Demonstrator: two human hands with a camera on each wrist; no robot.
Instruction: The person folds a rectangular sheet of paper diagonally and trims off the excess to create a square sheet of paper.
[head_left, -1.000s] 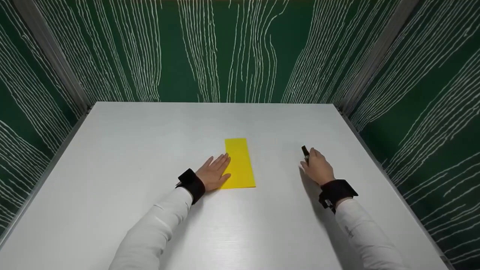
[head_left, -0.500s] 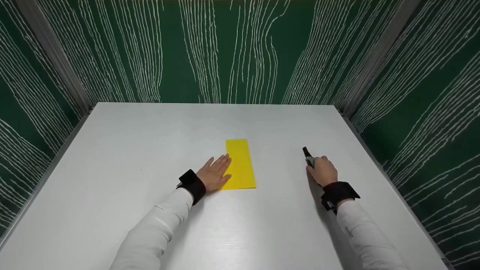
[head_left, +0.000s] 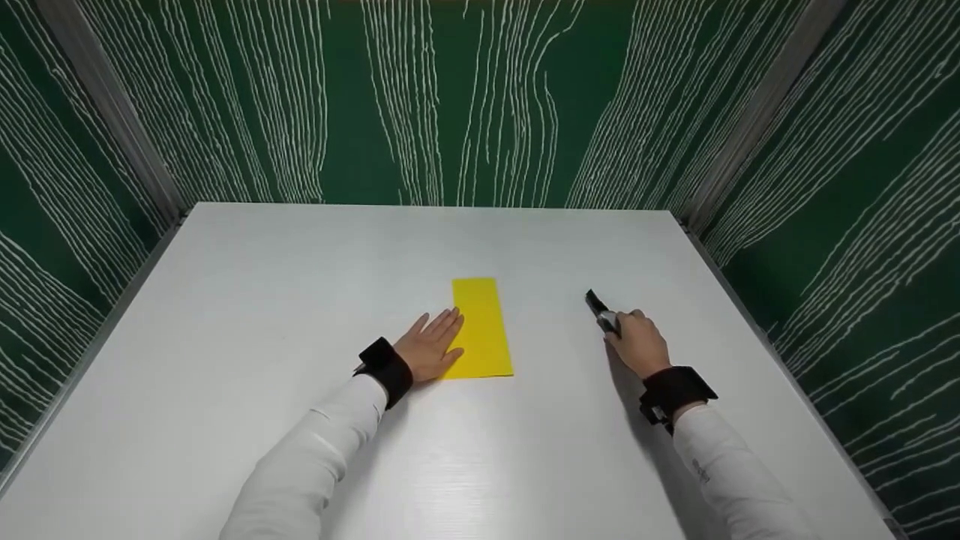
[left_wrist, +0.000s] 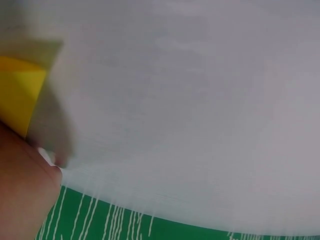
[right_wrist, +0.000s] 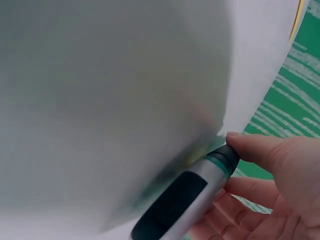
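Note:
A yellow rectangular sheet (head_left: 484,330) lies lengthwise near the middle of the table. My left hand (head_left: 427,351) rests flat on its left edge, with fingers straight and slightly spread. One corner of the sheet appears at the left side of the left wrist view, beside part of the hand. Right of the sheet, my right hand (head_left: 640,341) grips a slim silver-and-black handheld tool (right_wrist: 172,205) with a green ring near its dark end. In the head view, a narrow black end (head_left: 595,301) points away to the upper left, apart from the sheet. The fingers hide part of the tool's body.
The white table (head_left: 300,262) has a straight back edge. Green panels (head_left: 360,97) with white wavy lines stand behind it and along both sides, joined by grey corner posts (head_left: 757,112). Black bands (head_left: 679,394) circle both wrists over white sleeves.
In the right hand, the tool first shows more of its grey body, then swings its black end to the left. The left hand and the sheet stay in place.

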